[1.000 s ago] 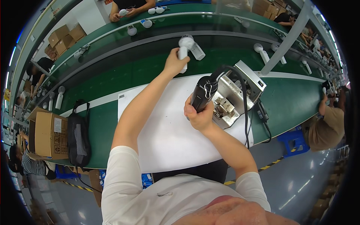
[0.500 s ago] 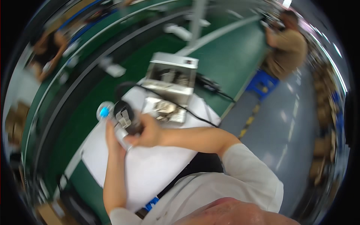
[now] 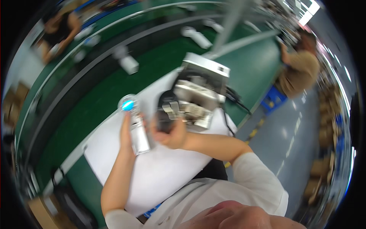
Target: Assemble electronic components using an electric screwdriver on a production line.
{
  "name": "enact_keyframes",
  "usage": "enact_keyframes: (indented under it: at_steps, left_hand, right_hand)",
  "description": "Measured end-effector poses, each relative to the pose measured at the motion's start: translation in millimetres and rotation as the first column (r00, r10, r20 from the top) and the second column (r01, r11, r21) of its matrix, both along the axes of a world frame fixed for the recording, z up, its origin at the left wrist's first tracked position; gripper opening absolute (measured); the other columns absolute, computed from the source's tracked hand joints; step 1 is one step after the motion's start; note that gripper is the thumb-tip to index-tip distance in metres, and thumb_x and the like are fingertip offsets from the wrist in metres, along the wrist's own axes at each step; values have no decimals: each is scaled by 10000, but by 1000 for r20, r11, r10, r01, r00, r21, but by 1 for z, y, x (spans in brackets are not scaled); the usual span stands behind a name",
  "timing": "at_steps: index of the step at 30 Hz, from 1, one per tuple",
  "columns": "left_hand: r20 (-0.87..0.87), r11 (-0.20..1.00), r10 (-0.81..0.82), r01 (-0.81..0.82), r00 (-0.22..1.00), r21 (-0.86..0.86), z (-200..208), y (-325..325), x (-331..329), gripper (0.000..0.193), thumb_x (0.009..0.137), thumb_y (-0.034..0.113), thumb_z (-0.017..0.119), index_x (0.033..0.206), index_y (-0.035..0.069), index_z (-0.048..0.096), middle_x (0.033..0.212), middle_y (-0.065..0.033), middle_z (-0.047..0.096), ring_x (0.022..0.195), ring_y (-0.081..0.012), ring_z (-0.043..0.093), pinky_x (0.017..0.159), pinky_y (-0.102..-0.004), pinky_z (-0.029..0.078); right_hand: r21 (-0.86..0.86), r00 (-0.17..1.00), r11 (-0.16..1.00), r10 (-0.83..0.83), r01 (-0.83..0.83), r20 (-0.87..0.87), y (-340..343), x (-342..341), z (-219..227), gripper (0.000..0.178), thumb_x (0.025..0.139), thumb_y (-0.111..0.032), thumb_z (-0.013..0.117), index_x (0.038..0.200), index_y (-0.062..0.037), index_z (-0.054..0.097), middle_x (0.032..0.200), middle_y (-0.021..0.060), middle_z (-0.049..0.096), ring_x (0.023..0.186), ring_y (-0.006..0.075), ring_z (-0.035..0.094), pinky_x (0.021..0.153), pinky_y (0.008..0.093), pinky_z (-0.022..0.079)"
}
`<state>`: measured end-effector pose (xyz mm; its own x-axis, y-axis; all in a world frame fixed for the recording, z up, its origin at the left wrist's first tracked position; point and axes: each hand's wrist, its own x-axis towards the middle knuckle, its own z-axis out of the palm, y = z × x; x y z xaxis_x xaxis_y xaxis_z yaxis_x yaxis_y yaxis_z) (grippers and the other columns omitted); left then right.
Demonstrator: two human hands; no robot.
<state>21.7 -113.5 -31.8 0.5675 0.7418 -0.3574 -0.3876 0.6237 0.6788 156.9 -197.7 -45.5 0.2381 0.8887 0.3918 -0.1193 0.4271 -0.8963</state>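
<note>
Watching from far, I saw the left hand gripping the white device, which lay at nine o'clock from the right hand, its long axis running eleven to five; the right hand was curled around the black tool.

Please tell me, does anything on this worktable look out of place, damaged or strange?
The metal box beside the right hand and its black device is open, with inner parts exposed, which looks unfinished, though perhaps intended. I see no spill; blur would hide small damage on the white device in the left hand.
</note>
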Motion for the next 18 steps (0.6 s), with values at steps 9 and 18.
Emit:
enact_keyframes:
  at_steps: [9,18]
  left_hand:
    - [-18,986,-64,66,998,154,2,-24,-13,400,994,408,443,1207,70,425,969,-93,615,689,-142,602,583,-272,524]
    - [86,976,-200,191,976,107,-5,-51,2,416,998,426,414,1268,127,308,1085,-94,562,887,-151,580,710,-330,552]
  right_hand:
    - [240,946,950,253,-202,-205,-1,3,13,372,816,-250,671,1010,-25,447,643,112,563,438,177,495,381,268,410]
    - [314,895,851,-446,421,10,-24,40,111,628,857,-683,454,1030,-80,477,593,63,467,419,153,443,382,290,393]
